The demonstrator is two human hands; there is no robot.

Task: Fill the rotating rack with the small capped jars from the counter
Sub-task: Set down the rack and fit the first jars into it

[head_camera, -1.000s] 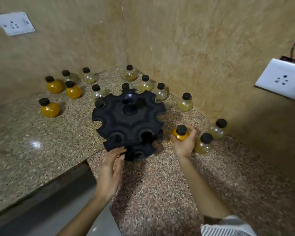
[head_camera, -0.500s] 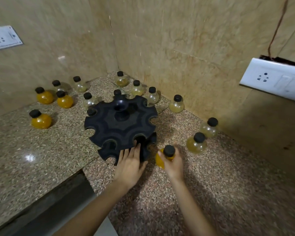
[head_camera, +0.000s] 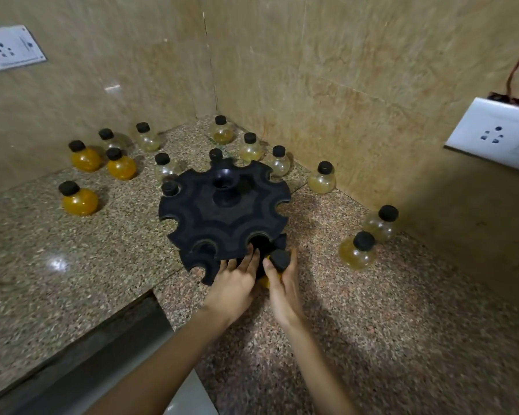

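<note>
Granite, speckled tan and polished enough to throw back a spot of light, makes up the counter (head_camera: pixel 102 259). Glossy beige wall tiles (head_camera: pixel 312 70) meet in a corner behind the rack. The rack (head_camera: pixel 222 217) is matte black, with two round tiers stacked on a central hub and each rim scalloped into rounded notches. One black cap (head_camera: pixel 170 188) sits in a notch on the rack's far-left rim. Left of the rack stand three orange jars (head_camera: pixel 80 200), round-bellied with short necks and chunky black caps. Behind and to the right of the rack stand pale jars (head_camera: pixel 357 250) of the same bulb shape, clear with yellowish contents. A white wall socket (head_camera: pixel 492 136) is mounted well to the right of the rack.

At the rack's near edge, the right hand (head_camera: pixel 282 286) grips a fourth orange jar (head_camera: pixel 279 260) around its belly. Thumb and fingers curl about it, cap upward, just beside a near-right notch of the lower tier. The left hand (head_camera: pixel 234 283) lies flat immediately left of that jar, fingers straight and touching the lower tier.
</note>
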